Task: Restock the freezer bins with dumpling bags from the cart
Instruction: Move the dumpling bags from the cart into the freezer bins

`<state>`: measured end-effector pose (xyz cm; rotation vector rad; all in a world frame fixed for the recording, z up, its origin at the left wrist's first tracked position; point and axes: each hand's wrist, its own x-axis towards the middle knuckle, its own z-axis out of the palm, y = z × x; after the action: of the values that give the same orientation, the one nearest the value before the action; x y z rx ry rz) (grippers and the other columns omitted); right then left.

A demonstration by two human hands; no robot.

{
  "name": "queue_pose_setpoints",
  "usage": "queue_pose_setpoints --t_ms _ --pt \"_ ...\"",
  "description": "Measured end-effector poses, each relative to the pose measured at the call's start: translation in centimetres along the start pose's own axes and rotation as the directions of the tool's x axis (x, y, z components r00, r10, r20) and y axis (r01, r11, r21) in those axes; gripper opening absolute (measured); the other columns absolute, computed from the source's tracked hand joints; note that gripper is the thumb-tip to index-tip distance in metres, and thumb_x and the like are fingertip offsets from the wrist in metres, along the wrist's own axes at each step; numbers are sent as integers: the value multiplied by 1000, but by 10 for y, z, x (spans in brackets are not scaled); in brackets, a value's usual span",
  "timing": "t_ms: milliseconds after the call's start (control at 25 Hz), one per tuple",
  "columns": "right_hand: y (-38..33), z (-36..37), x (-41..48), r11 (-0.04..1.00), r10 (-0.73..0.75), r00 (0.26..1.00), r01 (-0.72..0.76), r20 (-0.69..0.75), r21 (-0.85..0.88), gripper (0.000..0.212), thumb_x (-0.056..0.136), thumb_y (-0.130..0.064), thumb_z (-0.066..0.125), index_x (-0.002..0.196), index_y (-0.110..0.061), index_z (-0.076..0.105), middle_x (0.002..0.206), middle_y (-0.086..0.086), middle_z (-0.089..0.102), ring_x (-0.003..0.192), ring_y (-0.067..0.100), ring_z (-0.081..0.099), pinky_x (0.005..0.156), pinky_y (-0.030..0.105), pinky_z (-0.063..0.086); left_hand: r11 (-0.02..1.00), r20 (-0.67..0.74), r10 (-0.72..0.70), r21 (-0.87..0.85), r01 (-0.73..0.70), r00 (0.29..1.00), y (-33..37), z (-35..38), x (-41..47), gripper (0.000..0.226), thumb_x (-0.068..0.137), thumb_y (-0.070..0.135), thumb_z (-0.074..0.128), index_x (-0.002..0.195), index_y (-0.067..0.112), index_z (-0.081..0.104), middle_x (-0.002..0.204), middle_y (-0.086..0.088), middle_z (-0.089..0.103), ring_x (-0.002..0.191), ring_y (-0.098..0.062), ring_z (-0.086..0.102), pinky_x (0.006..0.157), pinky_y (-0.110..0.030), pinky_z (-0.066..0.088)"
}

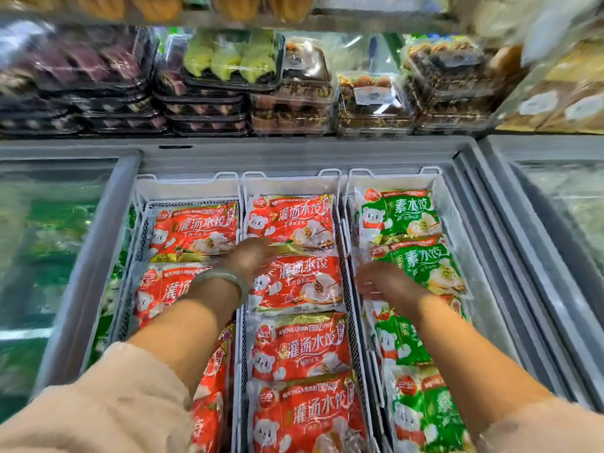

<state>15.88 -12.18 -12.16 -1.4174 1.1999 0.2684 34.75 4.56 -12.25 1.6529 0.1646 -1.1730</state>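
**hands down among the dumpling bags, bins nearly full**

the chest freezer (294, 155) stands open on three white wire bins. the left bin (186, 183) and the middle bin (291, 178) hold red dumpling bags (294, 223) lying flat and overlapping like roof tiles. the right bin (392, 176) holds green dumpling bags (402, 214) laid the same way. the cart is out of view.

the left hand (250, 256), with a pale bangle (225, 277) at the wrist, is over the far bags of the middle bin. the right hand (384, 282) is at the left edge of a green bag. both are smeared by motion, so i cannot tell whether either grips a bag or only rests on one.

the bags look like glossy film over loose frozen pieces. they are likely lumpy, fairly light, slippery when frosted, and apt to sag if lifted by a corner. a hold across the short edge or flat under the belly seems safest.

room is tight. wire dividers stand close on both sides of each row, and the bags sit near rim height. a glass lid (55, 223) covers the section to the left, and a shelf of stacked food trays (228, 60) hangs just beyond the far wall.
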Motion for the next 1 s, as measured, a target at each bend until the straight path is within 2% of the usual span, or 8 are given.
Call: queue_pose_setpoints --t_ms 120,240,360,480,640,800,880,1000 --pt "23 -1 -41 998 41 999 -39 -30 54 18 97 -13 46 109 -8 58 101 9 65 78 18 62 67 27 49 996 56 21 89 -26 998 -2 7 -37 23 99 20 42 115 9 55 98 -1 64 83 -13 58 80 -26 49" --pt "57 3 -83 983 7 995 11 -97 183 20 98 -14 42 107 -9 59 98 8 66 81 21 62 65 28 50 988 112 36 148 -52 993 -10 14 -72 18 98 20 45 98 12 60 100 -3 65 81 -14 58 89 -31 48" --pt "91 8 -121 950 16 987 36 -163 312 19 100 -16 41 93 -12 58 84 6 63 64 15 58 49 20 46 979 164 38 192 -70 986 -19 21 -105 21 97 15 45 82 15 59 89 -2 65 80 -15 57 77 -28 46" --pt "124 10 -155 908 52 983 26 -174 418 20 100 -15 39 85 -14 53 70 4 54 51 10 47 44 16 35 958 240 24 273 -92 970 -30 31 -137 23 98 15 42 82 15 58 82 0 62 76 -12 56 71 -24 44" --pt "176 6 -200 882 105 955 40 -279 470 15 98 -19 43 91 -15 55 74 0 61 58 11 53 51 19 41 914 314 20 379 -144 949 -48 58 -167 24 98 13 43 80 12 57 70 0 60 64 -11 54 63 -21 42" --pt "228 -11 -246 839 164 930 44 -328 542 9 95 -20 50 97 -17 58 80 -1 63 67 13 58 59 23 42 889 375 -3 425 -169 927 -68 106 -192 30 98 11 39 72 13 53 44 7 49 40 -5 43 48 -16 37" --pt "258 -24 -271 795 202 916 54 -348 604 9 94 -19 51 92 -18 60 80 0 62 68 14 57 60 22 42 859 423 -18 470 -203 906 -80 140 -207 30 98 11 40 71 13 52 43 7 41 39 -6 35 45 -17 35" --pt "308 -50 -307 743 272 883 61 -383 667 11 95 -20 51 87 -17 59 80 1 61 66 14 56 59 22 41 797 488 -37 541 -269 872 -104 197 -235 30 98 12 40 70 14 51 41 7 40 35 -5 35 40 -14 39"
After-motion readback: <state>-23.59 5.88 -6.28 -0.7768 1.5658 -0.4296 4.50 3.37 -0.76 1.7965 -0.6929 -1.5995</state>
